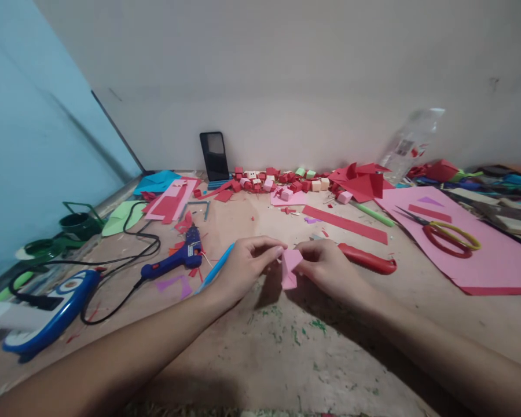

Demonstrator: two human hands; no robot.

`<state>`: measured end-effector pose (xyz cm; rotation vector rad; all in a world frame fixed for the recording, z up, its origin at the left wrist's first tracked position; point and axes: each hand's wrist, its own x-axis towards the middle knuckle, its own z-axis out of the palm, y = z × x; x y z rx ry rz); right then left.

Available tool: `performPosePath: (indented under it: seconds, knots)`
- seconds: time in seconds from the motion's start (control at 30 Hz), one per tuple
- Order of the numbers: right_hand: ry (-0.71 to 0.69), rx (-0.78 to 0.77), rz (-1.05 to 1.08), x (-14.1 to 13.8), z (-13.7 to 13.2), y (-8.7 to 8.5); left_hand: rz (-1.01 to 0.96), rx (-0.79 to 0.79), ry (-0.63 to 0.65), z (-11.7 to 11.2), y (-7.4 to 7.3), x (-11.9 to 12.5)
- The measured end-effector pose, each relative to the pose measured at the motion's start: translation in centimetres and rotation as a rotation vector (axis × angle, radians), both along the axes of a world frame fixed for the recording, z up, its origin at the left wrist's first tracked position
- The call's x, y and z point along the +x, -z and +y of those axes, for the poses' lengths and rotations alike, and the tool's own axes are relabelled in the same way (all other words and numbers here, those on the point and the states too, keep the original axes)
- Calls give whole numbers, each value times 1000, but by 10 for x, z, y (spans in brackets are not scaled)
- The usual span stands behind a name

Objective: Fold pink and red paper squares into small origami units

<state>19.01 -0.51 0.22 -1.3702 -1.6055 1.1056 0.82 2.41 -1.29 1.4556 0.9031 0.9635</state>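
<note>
Both my hands meet at the table's middle around a small pink foam piece (pixel 289 268). My left hand (pixel 245 266) pinches its left edge with thumb and fingers curled. My right hand (pixel 327 267) grips its right side, fingers closed. The piece stands folded just above the worn tabletop (pixel 286 347). A blue glue gun (pixel 173 262) lies to the left of my left hand, and a red-handled cutter (pixel 367 259) lies just behind my right hand.
Red and yellow scissors (pixel 449 236) rest on a pink sheet (pixel 481 255) at the right. Several small red, pink and green foam cubes (pixel 278 180) line the wall beside a propped phone (pixel 214 155). A plastic bottle (pixel 410 142), a black cable (pixel 125 255) and a blue-white device (pixel 47 315) lie around.
</note>
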Motion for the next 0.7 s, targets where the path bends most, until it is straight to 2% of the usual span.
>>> performPosePath:
  seconds: [0.13, 0.27, 0.43, 0.57, 0.7]
  knots:
    - [110, -194, 220, 0, 2, 6, 30, 80, 20, -1, 0, -3]
    - [161, -260, 318, -2, 0, 10, 65, 181, 129, -4, -4, -2]
    - [162, -324, 273, -7, -4, 9, 70, 81, 103, -6, -7, 0]
    - [139, -354, 325, -8, -5, 5, 40, 77, 159, -4, -6, -2]
    - [105, -362, 377, -7, -5, 2, 29, 6, 173, -4, -3, -4]
